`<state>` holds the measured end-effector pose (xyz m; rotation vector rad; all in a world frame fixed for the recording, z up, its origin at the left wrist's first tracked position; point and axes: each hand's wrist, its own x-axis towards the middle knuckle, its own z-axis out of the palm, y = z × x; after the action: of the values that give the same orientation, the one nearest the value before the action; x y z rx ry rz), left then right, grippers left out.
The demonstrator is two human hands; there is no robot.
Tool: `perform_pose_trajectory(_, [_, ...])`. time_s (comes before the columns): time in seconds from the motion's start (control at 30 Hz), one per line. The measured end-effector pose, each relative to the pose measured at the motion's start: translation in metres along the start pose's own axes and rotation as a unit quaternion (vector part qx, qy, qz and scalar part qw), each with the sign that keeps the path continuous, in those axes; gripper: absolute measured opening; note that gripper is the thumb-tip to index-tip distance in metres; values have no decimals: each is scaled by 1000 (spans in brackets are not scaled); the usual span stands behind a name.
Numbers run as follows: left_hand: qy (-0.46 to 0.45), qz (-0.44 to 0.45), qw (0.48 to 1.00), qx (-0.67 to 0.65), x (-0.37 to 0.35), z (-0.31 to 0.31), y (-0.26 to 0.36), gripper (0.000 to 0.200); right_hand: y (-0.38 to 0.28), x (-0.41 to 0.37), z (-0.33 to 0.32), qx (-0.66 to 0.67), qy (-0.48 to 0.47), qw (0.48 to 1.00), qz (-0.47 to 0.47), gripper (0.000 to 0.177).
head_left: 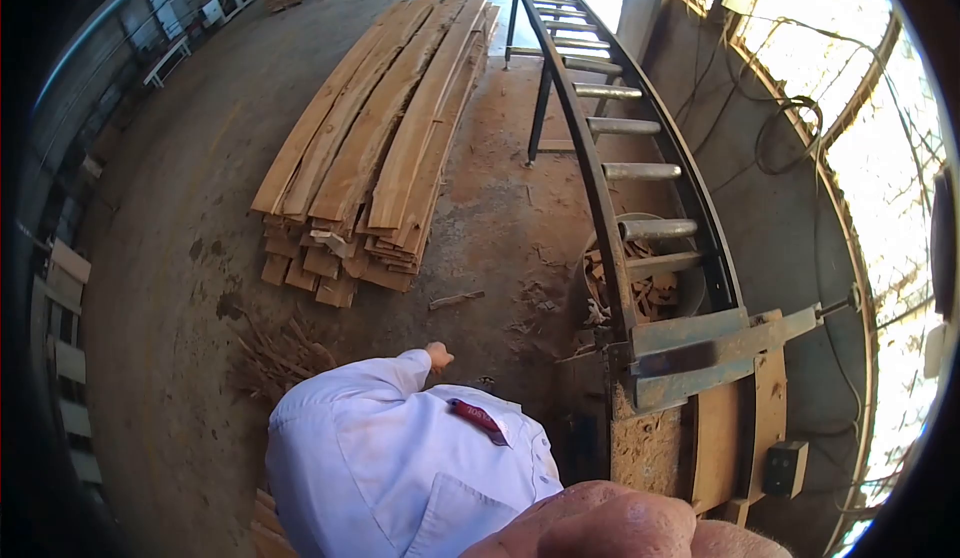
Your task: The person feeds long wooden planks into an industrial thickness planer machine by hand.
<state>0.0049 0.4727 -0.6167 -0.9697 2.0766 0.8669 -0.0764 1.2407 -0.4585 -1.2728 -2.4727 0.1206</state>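
My left hand [438, 357] hangs low beyond the white sleeve, over the concrete floor. Its fingers look curled together, and no object shows in it. Very close to the camera at the bottom edge is my right hand [625, 528], large in view; bent knuckles show, while its fingertips and anything in them are hidden. The white shirt [360, 448] with a dark red tag fills the lower middle. Beyond the left hand lies a small wood offcut [457, 300]. Farther off stands a stack of rough boards [365, 128].
A metal roller conveyor [620, 126] runs along the right to a machine end [690, 358]. Under it sits a round bin of wood scraps [655, 293]. Thin wood strips [280, 353] lie on the floor at the left. Cables [790, 138] hang on the right wall.
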Motion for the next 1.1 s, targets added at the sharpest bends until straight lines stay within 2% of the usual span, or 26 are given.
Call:
perform_pose_trajectory(0.1, [-47,7,996,-72,-4,26,-5,45,-2,4,-1,24,-26,999,34,77])
perform_pose_trajectory(0.13, [-23,59,998,0,-1,32,-6,45,6,5,8,21,-25,999,29,77])
perform_pose_trajectory(0.17, [1,111,991,71,1,41,-7,45,10,0,18,129,151,970,-142,78])
perform_pose_trajectory(0.2, [20,149,981,123,-2,39,-2,39,9,0,23,126,151,969,-148,78])
perform_pose_trajectory(0.23, [16,147,982,121,-2,35,2,39,9,0,26,142,173,958,-177,79])
perform_pose_trajectory(0.3, [33,130,990,34,-11,22,15,43,11,3,19,169,218,932,-234,80])
perform_pose_trajectory(0.37, [0,82,995,-56,-16,10,24,40,-6,-1,-4,107,118,976,-150,82])
perform_pose_trajectory(0.47, [15,95,993,-75,-17,5,25,38,-22,-4,-24,18,-37,999,-14,85])
perform_pose_trajectory(0.57, [-16,98,995,-25,-20,3,22,39,-7,5,-7,-5,-20,999,-28,85])
perform_pose_trajectory(0.7, [-28,123,991,46,-21,4,14,41,-16,-3,-13,-2,-28,999,-18,84])
perform_pose_trajectory(0.77, [-13,125,987,98,-14,10,4,42,-6,-2,-8,2,0,999,-33,86])
perform_pose_trajectory(0.87, [-2,124,988,96,-7,15,-1,43,-7,2,-4,0,2,1000,-29,87])
perform_pose_trajectory(1.0, [50,146,988,5,-16,25,10,39,-3,4,3,-6,-1,999,-42,86])
perform_pose_trajectory(1.1, [37,139,989,-15,-29,27,22,39,-11,-1,-14,-1,-30,998,-55,86])
